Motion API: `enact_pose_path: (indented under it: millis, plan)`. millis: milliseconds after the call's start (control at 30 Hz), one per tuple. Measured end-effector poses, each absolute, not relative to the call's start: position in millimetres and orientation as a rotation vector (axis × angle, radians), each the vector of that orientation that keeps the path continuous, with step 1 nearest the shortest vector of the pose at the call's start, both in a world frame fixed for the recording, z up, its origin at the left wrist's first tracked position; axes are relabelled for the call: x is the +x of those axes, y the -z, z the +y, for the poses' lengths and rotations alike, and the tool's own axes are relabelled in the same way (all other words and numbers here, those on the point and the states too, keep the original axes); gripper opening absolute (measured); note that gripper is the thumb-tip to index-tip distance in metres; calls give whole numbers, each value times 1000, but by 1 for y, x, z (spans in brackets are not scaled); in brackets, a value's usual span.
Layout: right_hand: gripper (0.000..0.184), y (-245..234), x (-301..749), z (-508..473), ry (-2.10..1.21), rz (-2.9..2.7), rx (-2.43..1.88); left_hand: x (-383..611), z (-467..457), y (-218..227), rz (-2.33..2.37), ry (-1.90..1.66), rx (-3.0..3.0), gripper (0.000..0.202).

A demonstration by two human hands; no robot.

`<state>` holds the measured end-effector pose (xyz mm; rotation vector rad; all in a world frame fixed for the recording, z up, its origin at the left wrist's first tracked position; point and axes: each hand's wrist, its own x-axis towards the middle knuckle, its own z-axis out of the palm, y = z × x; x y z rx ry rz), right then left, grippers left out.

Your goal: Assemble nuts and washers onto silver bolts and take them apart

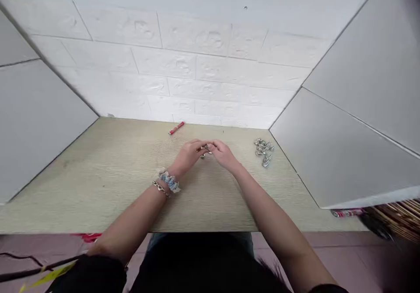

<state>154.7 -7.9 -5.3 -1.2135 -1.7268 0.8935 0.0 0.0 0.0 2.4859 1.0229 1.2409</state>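
Observation:
My left hand [188, 155] and my right hand [223, 153] meet over the middle of a light wooden table [108, 183]. Both pinch a small shiny metal piece [205, 148] between their fingertips, just above the tabletop. The left wrist wears a chain bracelet and a blue-grey scrunchie [169, 181]. A small heap of similar shiny metal pieces [264, 150] lies on the table to the right of my right hand.
A red pen-like stick [176, 128] lies at the back of the table near the white brick-pattern wall. Grey panels close off both sides. A wicker basket edge [400, 218] shows at the lower right.

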Motion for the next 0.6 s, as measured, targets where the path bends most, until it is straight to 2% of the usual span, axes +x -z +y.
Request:
enact_pose_path:
  millis: [167,333,500,600]
  plan:
    - [16,5,155,-9,-1047,-1639,-1152,-2,2,5,1051,-1160,2521,24]
    - [16,1,154,-12,-1092,-1558,-1148,-2,0,3,1069,-1165,2542,25]
    - [35,1,153,-13,-797,-1743,-1265,-1,-1,2,1055,-1160,2571,20]
    - [36,4,151,-14,-683,-1848,-1252,0,-2,3,1038,-1156,2562,18]
